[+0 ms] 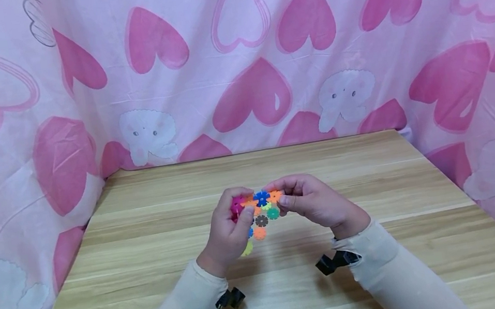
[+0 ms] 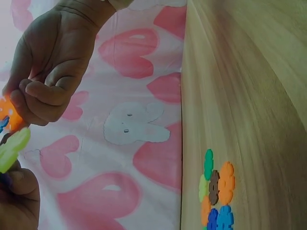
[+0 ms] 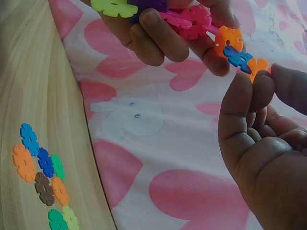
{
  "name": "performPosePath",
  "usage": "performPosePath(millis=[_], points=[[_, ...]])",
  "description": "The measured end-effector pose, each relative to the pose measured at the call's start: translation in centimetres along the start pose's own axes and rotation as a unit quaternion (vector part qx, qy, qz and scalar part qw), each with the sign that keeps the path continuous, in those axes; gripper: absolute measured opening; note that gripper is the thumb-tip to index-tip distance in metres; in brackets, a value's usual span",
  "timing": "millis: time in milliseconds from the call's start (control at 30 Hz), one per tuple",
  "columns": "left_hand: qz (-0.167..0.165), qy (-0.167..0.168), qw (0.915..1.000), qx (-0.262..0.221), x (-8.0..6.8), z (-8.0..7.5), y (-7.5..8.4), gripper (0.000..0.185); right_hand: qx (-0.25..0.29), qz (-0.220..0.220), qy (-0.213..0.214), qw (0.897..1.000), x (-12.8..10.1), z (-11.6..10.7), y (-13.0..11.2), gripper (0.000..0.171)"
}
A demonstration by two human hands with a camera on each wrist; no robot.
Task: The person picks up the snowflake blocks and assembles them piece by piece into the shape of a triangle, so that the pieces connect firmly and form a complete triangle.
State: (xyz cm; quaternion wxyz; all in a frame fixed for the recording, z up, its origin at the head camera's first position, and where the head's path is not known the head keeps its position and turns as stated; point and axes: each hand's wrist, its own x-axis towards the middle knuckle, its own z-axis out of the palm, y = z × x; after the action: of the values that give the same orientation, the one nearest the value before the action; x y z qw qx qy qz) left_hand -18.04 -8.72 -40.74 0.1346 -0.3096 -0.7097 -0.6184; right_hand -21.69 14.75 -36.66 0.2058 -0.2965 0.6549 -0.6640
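Note:
Above the table, both hands hold a chain of interlocking plastic snowflake discs. My left hand (image 1: 227,233) grips its pink disc (image 3: 196,23) part, where a purple disc (image 3: 152,5) and a yellow-green disc (image 3: 114,7) also hang by the fingers. Further along come an orange disc (image 3: 229,39) and a blue disc (image 3: 237,58). Thumb and fingertips of my right hand (image 1: 314,200) pinch the orange end disc (image 3: 258,66), which slots against the blue one. The left hand's fingers cover part of the chain.
Several loose snowflake discs lie on the wooden table (image 1: 150,271) below the hands, among them a brown disc (image 3: 44,189), a green disc (image 2: 208,164) and an orange disc (image 2: 227,183). A pink heart-print curtain (image 1: 200,82) hangs behind the table and along its sides.

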Motion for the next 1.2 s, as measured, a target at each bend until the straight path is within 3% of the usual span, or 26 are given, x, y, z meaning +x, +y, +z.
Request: performPosePath(millis=[167,333,600,733,833,967,1100,1200], points=[[-0.023,0.026,0.9991,-0.022,-0.1,-0.1,-0.1,0.033,0.013,-0.006,-0.003,1.000,0.1,0.0,0.1,0.039],[-0.026,0.038,0.9981,-0.041,-0.1,-0.2,-0.2,0.030,0.018,-0.001,-0.006,1.000,0.3,0.2,0.1,0.039],[-0.030,0.047,0.9978,-0.034,-0.1,-0.2,-0.1,0.028,0.025,0.011,0.004,1.000,0.4,0.0,0.3,0.043],[-0.041,0.060,0.9970,-0.026,-0.1,-0.3,0.2,0.027,0.020,0.025,0.036,0.999,0.7,-0.2,0.6,0.043],[-0.047,0.070,0.9962,-0.019,0.0,-0.3,0.3,0.028,-0.011,0.061,0.082,0.995,1.3,-0.6,1.7,0.040],[-0.055,0.075,0.9954,-0.026,0.0,-0.3,0.4,0.029,-0.105,0.154,0.112,0.976,2.1,-1.3,4.1,0.035],[-0.054,0.070,0.9955,-0.036,-0.1,-0.3,0.5,0.030,-0.223,0.243,0.085,0.940,2.2,-1.3,5.9,0.038],[-0.047,0.067,0.9962,-0.032,-0.1,-0.3,0.4,0.030,-0.287,0.279,0.056,0.915,2.1,-1.0,6.5,0.044]])
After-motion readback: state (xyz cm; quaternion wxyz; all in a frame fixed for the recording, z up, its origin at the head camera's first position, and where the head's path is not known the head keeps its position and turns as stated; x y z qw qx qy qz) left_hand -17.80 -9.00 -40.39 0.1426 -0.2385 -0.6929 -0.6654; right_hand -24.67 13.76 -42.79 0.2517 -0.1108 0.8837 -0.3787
